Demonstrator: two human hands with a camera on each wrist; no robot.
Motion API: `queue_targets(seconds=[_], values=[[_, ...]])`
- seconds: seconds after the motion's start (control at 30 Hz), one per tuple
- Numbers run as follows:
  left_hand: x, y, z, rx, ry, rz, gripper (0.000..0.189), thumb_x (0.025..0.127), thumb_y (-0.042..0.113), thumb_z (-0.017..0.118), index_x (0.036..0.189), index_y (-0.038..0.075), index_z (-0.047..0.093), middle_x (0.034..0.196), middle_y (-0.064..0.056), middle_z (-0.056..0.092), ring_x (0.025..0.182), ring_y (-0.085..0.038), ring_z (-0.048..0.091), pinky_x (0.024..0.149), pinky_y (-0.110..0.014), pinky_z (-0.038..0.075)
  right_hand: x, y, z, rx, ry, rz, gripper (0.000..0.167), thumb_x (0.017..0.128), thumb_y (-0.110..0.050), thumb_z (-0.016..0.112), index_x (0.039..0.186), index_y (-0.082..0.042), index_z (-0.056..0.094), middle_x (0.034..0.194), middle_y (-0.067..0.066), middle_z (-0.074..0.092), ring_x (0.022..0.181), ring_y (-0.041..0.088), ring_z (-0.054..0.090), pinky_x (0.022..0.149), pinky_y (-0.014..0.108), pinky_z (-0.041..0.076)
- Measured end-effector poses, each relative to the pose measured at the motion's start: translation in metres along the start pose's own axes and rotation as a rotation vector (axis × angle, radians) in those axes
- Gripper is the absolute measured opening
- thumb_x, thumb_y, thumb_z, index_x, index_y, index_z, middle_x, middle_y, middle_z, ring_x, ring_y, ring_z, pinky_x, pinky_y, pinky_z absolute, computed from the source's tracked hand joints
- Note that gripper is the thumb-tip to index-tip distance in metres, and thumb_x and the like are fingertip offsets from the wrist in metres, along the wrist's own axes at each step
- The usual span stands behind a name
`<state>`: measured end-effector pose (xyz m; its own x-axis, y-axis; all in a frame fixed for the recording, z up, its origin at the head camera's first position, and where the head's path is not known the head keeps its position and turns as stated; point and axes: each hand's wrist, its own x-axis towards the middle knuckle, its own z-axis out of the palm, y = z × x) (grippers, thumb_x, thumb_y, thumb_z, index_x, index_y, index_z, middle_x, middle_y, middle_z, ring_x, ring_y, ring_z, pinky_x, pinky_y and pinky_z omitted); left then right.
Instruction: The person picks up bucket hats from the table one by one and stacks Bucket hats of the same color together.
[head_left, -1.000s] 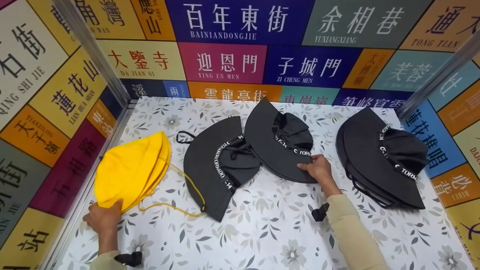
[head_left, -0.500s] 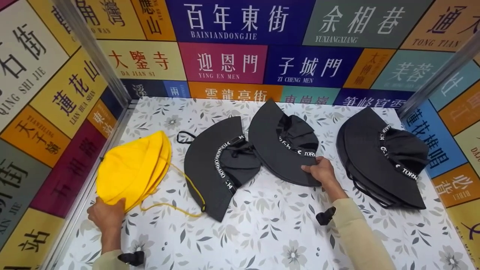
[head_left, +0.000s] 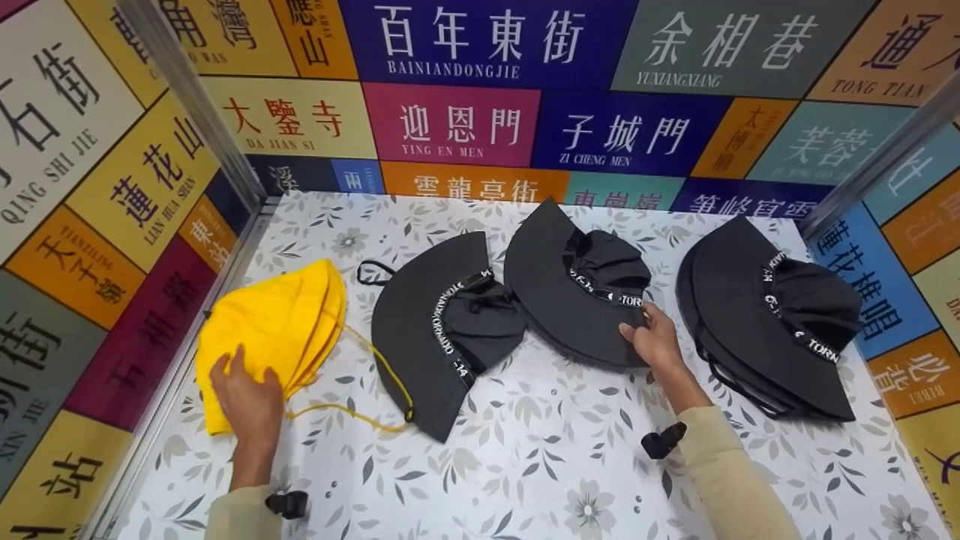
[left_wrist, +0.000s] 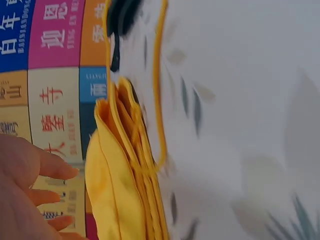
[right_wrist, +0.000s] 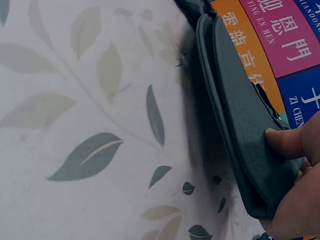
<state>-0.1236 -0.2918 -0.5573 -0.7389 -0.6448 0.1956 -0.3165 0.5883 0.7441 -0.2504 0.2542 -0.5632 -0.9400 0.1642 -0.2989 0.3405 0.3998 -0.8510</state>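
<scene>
A flattened yellow bucket hat (head_left: 262,322), its layers stacked, lies at the left with a yellow cord trailing from it. Just above this hat hovers my left hand (head_left: 251,397), fingers spread; the left wrist view shows the fingertips (left_wrist: 67,172) apart from the cloth. My right hand (head_left: 660,341) pinches the brim of a folded black bucket hat (head_left: 559,300) with a lettered band. In the right wrist view the thumb presses on the upper face of that brim (right_wrist: 245,115), which is raised off the tabletop.
Another folded black hat (head_left: 420,322) lies between the yellow hat and the held one, partly under the held one. More stacked black hats (head_left: 720,300) with a strap sit at the right. Sign-patterned walls (head_left: 450,124) bound the flower-print tabletop (head_left: 525,465) at back and sides.
My left hand has let go of the yellow hat's lower edge and moved right and up over it. My right hand has drawn the pinched black hat a little to the right.
</scene>
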Motion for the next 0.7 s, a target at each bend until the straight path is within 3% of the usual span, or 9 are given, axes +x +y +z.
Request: queue_targets(seconds=[0.1,0.27,0.47,0.6,0.7], values=[[-0.002,0.015,0.01,-0.026,-0.051,0.043,0.05,0.09,-0.002,0.062,0.138,-0.01,0.052,0.138,-0.034,0.047,0.131,-0.048,0.043,0.115,-0.055,0.033,-0.003,-0.006,-0.003,-0.014,0.011,-0.027,0.051,0.099,-0.009,0.057,0.147,-0.003,0.042,0.145,0.026,0.051,0.12,0.031,0.056,0.104,0.04,0.045],[-0.01,0.035,0.032,-0.098,-0.139,0.077,0.046,0.09,-0.003,0.064,0.135,-0.009,0.056,0.133,-0.032,0.055,0.127,-0.046,0.05,0.114,-0.054,0.037,-0.01,-0.015,-0.007,0.042,0.02,-0.071,0.049,0.098,-0.009,0.06,0.145,-0.004,0.046,0.131,0.021,0.061,0.088,0.004,0.062,0.081,0.022,0.051],[-0.025,0.061,0.062,-0.245,-0.195,0.099,0.043,0.086,-0.004,0.069,0.128,-0.007,0.063,0.123,-0.029,0.066,0.115,-0.044,0.062,0.103,-0.051,0.05,-0.023,-0.026,-0.012,0.101,0.034,-0.131,0.046,0.097,-0.007,0.062,0.141,-0.003,0.049,0.11,0.0,0.069,0.077,-0.005,0.062,0.074,0.017,0.052],[-0.035,0.077,0.081,-0.379,-0.266,0.087,0.04,0.086,-0.001,0.072,0.125,-0.006,0.065,0.116,-0.027,0.07,0.102,-0.039,0.068,0.087,-0.033,0.058,-0.03,-0.033,-0.015,0.139,0.04,-0.163,0.044,0.096,-0.005,0.063,0.138,-0.001,0.051,0.101,-0.008,0.068,0.076,-0.004,0.063,0.073,0.017,0.053],[-0.041,0.089,0.092,-0.466,-0.34,0.044,0.041,0.088,0.003,0.072,0.127,-0.005,0.064,0.116,-0.027,0.07,0.099,-0.034,0.07,0.078,-0.014,0.054,-0.036,-0.038,-0.016,0.163,0.028,-0.18,0.045,0.096,-0.004,0.063,0.138,0.001,0.051,0.098,-0.013,0.068,0.078,-0.004,0.063,0.074,0.016,0.053]])
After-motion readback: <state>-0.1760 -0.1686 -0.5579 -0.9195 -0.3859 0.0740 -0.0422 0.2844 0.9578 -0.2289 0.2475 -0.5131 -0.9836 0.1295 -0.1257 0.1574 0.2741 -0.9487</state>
